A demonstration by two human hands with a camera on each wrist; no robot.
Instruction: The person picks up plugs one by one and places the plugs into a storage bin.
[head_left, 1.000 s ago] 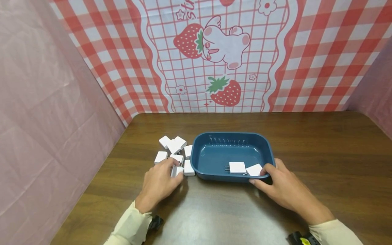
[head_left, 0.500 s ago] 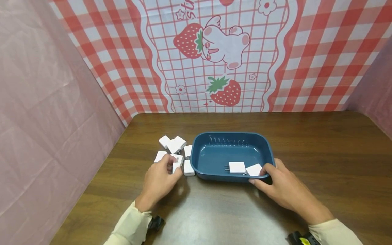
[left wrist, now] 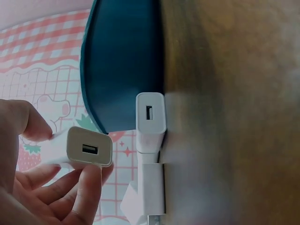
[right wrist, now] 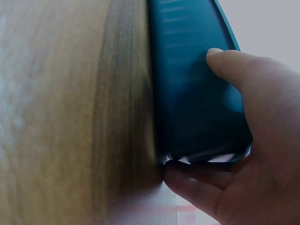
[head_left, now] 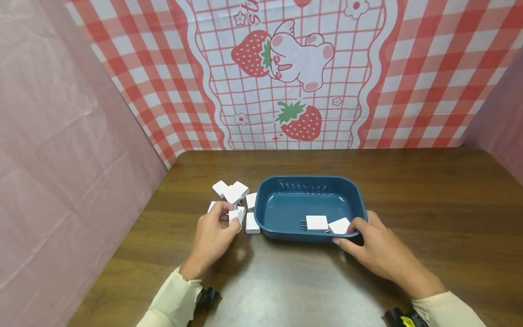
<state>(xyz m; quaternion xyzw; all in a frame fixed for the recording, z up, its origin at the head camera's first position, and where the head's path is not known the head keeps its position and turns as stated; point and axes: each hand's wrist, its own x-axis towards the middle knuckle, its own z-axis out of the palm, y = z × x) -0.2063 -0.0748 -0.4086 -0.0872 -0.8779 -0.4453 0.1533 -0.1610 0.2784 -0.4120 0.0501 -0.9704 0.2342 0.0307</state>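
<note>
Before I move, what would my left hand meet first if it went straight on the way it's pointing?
Most likely the loose white chargers just beyond your left hand. The held charger looks raised off the table, so it might pass over them; the exact height is unclear.

hd: hi, fwd/dn | wrists: close, sideways | shrd: blue tray (head_left: 296,206)

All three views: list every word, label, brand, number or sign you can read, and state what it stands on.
"str", sideways, on the backdrop cloth; the top picture edge cuts off anything further.
White charger in the left hand: no readable marking.
Blue tray and the chargers inside it: nothing readable.
</note>
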